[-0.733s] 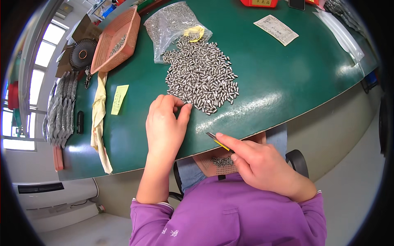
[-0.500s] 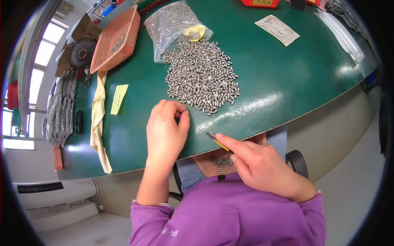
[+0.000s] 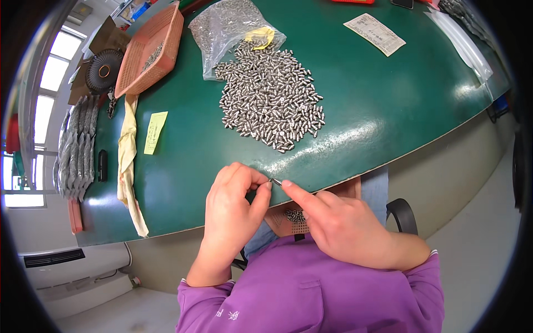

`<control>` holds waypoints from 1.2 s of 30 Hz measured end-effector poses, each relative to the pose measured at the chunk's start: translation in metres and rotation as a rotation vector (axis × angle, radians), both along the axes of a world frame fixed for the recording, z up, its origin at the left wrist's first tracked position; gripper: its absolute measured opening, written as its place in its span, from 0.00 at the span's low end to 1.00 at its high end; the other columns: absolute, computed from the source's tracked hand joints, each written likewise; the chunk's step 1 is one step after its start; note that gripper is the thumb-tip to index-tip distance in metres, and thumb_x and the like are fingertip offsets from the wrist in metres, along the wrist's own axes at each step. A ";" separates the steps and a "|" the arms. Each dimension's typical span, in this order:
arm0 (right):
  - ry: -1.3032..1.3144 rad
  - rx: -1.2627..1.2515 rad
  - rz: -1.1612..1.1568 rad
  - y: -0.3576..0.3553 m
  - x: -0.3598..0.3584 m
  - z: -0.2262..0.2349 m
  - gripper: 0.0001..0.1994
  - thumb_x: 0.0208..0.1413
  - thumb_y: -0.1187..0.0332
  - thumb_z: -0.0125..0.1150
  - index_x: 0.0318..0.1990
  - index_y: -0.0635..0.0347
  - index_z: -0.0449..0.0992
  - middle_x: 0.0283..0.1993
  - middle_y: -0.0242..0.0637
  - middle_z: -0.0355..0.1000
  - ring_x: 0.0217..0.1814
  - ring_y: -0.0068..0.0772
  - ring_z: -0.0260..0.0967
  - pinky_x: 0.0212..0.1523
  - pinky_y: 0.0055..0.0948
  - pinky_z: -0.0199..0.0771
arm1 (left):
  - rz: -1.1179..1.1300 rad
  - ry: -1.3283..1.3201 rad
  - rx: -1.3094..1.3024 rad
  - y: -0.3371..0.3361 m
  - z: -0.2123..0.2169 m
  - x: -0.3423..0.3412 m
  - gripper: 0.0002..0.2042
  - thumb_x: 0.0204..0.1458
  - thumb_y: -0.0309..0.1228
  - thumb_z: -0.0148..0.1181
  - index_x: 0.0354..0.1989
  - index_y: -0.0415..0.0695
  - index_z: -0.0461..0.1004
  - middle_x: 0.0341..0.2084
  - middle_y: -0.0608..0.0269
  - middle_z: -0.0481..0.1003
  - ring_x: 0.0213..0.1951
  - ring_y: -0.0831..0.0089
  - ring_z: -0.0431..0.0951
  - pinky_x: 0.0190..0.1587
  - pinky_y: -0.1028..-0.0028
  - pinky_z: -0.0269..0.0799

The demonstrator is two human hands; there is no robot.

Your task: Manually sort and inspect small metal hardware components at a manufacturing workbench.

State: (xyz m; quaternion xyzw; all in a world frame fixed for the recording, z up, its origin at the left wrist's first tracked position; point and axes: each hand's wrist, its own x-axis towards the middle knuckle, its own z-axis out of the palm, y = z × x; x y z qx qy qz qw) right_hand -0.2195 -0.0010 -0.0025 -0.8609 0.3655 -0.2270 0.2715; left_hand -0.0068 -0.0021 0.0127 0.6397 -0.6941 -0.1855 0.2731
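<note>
Near the table's front edge my left hand point(image 3: 236, 197) is closed, thumb and forefinger pinching a small metal pin point(image 3: 271, 180), mostly hidden by the fingertips. My right hand point(image 3: 347, 222) grips a utility knife point(image 3: 277, 182), forefinger stretched along it. Only its dark tip shows, at or very close to the pin; whether they touch I cannot tell. Beyond both hands lies a heap of short silvery metal pins point(image 3: 272, 100), spread from the mouth of a clear plastic bag point(image 3: 222, 28). Under the table edge, a pink perforated basket point(image 3: 280, 223) at my lap holds more pins point(image 3: 294, 215).
At left stand a pink basket point(image 3: 168, 65) with some pins, a round black fan point(image 3: 104, 71) and several filled bags point(image 3: 78, 150). A cream cloth strip point(image 3: 126, 161), a yellow-green note point(image 3: 155, 133) and a black object point(image 3: 102, 165) lie nearby. A paper slip point(image 3: 375, 34) lies far right.
My left hand has moved down and right from beside the heap to the knife tip, a pin now showing in its pinch. My right hand has shifted slightly, and the knife's yellow part is hidden.
</note>
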 end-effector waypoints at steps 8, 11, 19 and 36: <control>-0.046 0.022 0.034 -0.002 -0.002 -0.002 0.35 0.52 0.75 0.60 0.71 0.60 0.64 0.34 0.42 0.70 0.26 0.41 0.74 0.27 0.37 0.77 | -0.023 0.008 -0.038 -0.001 -0.003 0.002 0.06 0.47 0.18 0.66 0.28 0.40 0.73 0.25 0.61 0.72 0.29 0.63 0.74 0.32 0.66 0.71; -0.032 0.061 0.045 -0.003 -0.003 -0.001 0.36 0.52 0.76 0.60 0.72 0.60 0.63 0.34 0.42 0.70 0.26 0.41 0.74 0.27 0.38 0.77 | -0.004 0.016 -0.014 -0.001 -0.001 0.000 0.07 0.47 0.20 0.67 0.27 0.42 0.73 0.25 0.61 0.73 0.31 0.60 0.74 0.34 0.62 0.71; -0.011 0.093 0.058 -0.008 -0.003 0.010 0.35 0.52 0.75 0.60 0.71 0.62 0.63 0.34 0.44 0.71 0.26 0.43 0.75 0.27 0.38 0.77 | -0.016 0.019 -0.030 -0.002 -0.002 0.001 0.07 0.46 0.20 0.67 0.27 0.42 0.72 0.26 0.61 0.73 0.31 0.59 0.74 0.35 0.62 0.70; -0.112 0.064 -0.040 -0.007 -0.012 0.000 0.30 0.58 0.74 0.60 0.70 0.57 0.66 0.35 0.43 0.75 0.29 0.46 0.76 0.33 0.40 0.79 | 0.012 -0.190 -0.198 -0.035 0.004 0.018 0.06 0.50 0.19 0.66 0.35 0.39 0.77 0.32 0.58 0.75 0.34 0.62 0.76 0.39 0.67 0.73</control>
